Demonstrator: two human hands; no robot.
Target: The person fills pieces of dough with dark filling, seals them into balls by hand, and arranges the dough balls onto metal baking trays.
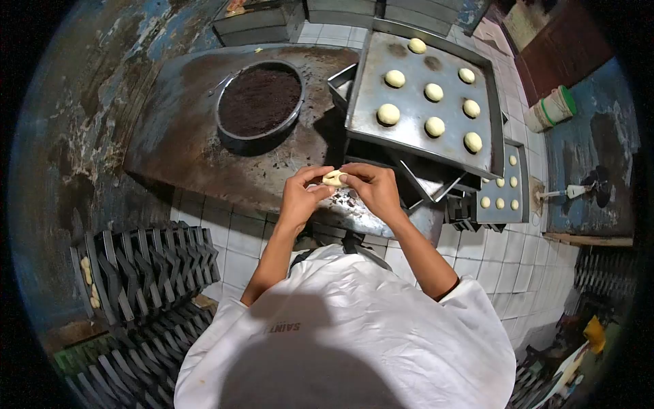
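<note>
We look down over a white shirt [381,327], with a shadow across its front, at two bare forearms reaching forward to the near edge of a worn metal counter [180,116]. The left hand [304,192] and the right hand [376,191] are raised close together, and between them sits a small pale piece of dough [334,178]. Both are closed on it, thumbs and fingers pinching it from either side; it looks folded, with a dark gap in its surface. Just below the hands, dark crumbs [344,198] lie scattered on the shiny front edge of the counter.

To our lower left stands a dark metal stack [153,266] with zigzag edges, and a row of pale lumps [90,281] shows at its outer side. White floor tiles [504,255] spread around the counter.

Beyond the hands, toward the left, a round metal bowl [253,140] rests on the counter, holding a dark, crumbly filling [261,101]. To the right of the bowl, a large square tray [412,103] lies above other metal trays and carries eight round, pale dough balls [388,114], spaced apart from one another. Lower down, past its right side, a smaller-looking tray [501,215] holds more balls, partly hidden from us.

Farther right we see a whitish tub [543,117] lying on its side, with a green lid [568,100]. At the top, grey metal boxes [262,28] stand behind the counter.
</note>
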